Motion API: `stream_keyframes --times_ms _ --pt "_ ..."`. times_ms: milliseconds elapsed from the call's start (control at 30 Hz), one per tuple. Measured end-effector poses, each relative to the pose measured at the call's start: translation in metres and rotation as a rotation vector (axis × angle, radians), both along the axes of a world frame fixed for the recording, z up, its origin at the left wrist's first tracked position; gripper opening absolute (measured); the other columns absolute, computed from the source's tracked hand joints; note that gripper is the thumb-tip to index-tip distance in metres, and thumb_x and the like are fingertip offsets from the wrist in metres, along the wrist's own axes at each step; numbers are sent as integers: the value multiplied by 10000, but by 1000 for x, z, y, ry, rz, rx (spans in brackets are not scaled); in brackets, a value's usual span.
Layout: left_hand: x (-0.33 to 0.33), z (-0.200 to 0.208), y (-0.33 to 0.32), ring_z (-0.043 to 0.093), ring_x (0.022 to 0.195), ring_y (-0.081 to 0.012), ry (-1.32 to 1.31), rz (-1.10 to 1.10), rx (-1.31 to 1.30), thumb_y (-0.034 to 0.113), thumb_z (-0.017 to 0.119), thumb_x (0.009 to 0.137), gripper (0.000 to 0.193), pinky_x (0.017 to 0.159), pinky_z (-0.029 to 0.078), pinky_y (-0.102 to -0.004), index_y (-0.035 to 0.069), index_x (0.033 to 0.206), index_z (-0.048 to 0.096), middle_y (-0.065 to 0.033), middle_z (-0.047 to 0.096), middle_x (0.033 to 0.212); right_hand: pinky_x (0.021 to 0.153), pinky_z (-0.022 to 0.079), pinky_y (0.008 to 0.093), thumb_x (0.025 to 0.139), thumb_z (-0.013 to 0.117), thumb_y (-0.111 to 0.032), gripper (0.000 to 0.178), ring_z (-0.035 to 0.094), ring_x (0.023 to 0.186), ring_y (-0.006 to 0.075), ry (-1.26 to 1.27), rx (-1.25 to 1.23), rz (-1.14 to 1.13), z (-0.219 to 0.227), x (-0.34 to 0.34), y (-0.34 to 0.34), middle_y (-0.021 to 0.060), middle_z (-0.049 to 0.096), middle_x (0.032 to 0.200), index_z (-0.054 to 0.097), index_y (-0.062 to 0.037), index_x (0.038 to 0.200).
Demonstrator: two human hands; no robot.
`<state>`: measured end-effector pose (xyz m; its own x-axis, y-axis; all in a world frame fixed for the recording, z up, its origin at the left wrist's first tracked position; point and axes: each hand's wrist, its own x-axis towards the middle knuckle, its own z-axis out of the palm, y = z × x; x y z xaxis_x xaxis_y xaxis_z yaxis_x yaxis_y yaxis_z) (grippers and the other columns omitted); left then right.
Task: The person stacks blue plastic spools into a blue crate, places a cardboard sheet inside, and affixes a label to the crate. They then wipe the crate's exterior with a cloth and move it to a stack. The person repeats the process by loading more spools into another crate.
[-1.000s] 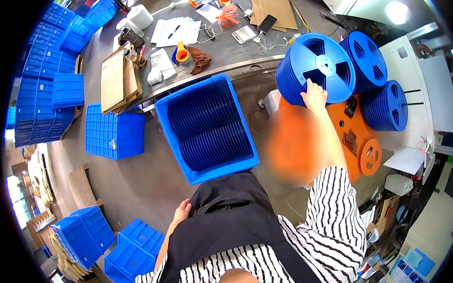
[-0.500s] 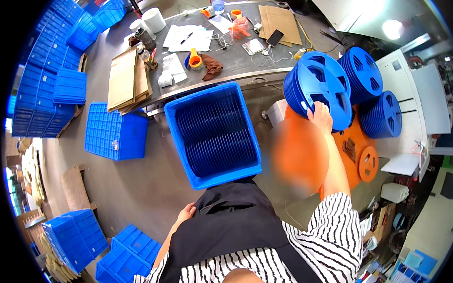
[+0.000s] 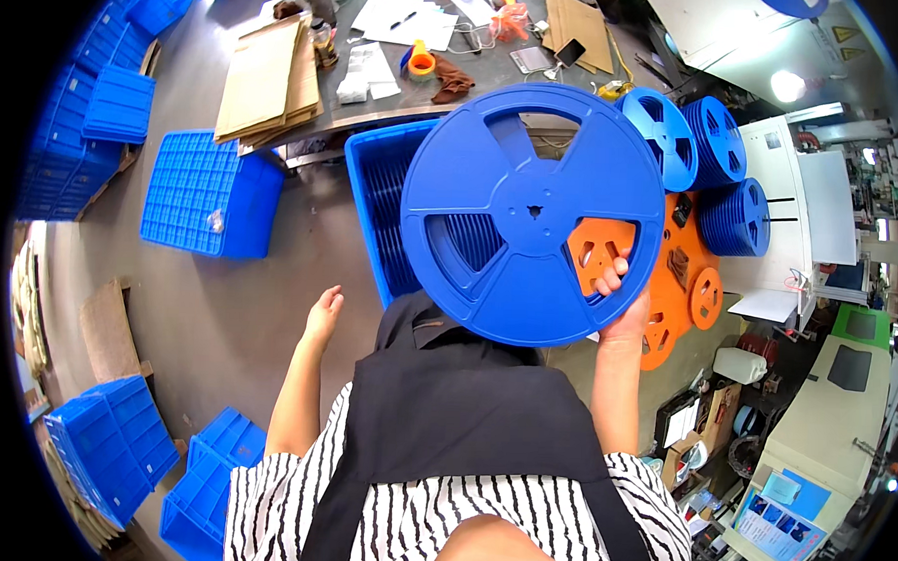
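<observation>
A large blue plastic reel (image 3: 528, 283) is held up in front of me, its round face turned toward me. My right hand (image 3: 623, 304) is closed on the reel's lower right rim, with fingertips coming through one of its cut-out windows. Behind it stands a blue crate (image 3: 367, 213) filled with a row of dark blue reels (image 3: 387, 194); the held reel hides most of that crate. To the left of the crate, my left hand (image 3: 323, 314) hangs in the air with nothing in it, its fingers loosely stretched.
Stacks of blue reels (image 3: 722, 157) stand at the right on an orange surface, near a small orange reel (image 3: 706, 297). The grey worktable (image 3: 496, 69) ahead carries papers, tape dispensers, a phone and cardboard sheets (image 3: 261, 81). An upturned blue crate (image 3: 200, 188) stands left.
My right hand has lifted a blue reel off the near stack at the right and brought it in front of me. My left hand has moved forward from my side.
</observation>
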<state>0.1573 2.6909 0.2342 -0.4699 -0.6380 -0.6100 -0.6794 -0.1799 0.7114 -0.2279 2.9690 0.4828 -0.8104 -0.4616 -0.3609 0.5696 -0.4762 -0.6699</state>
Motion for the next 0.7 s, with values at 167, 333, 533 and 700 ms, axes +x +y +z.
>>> stream_keyframes --times_ms 167,333,533,700 --pt "42 -6 6 507 1224 -229 -43 101 129 266 515 965 406 1007 394 -341 92 1332 502 -131 564 1291 497 409 264 978 471 -401 358 504 573 143 -35 -64 99 -14 18 -22 26 545 731 547 -56 1035" --pt "48 -16 25 510 1210 -222 -84 142 210 261 517 966 417 1007 392 -337 69 1336 492 -129 568 1279 496 420 270 979 463 -417 374 525 569 152 -21 -67 164 -12 16 -21 33 556 725 543 -56 1038" --pt "17 -2 27 509 1213 -214 -20 116 190 249 526 968 415 1017 385 -322 58 1335 494 -130 565 1287 495 427 280 980 445 -452 417 533 574 156 -66 -78 140 -1 13 -20 33 564 739 549 -53 1040" --pt "-14 26 16 525 1206 -215 121 111 22 230 528 963 394 1014 391 -315 52 1315 519 -128 572 1287 505 439 283 952 465 -509 471 542 582 162 -10 0 144 -9 9 -19 32 565 751 556 -56 1046"
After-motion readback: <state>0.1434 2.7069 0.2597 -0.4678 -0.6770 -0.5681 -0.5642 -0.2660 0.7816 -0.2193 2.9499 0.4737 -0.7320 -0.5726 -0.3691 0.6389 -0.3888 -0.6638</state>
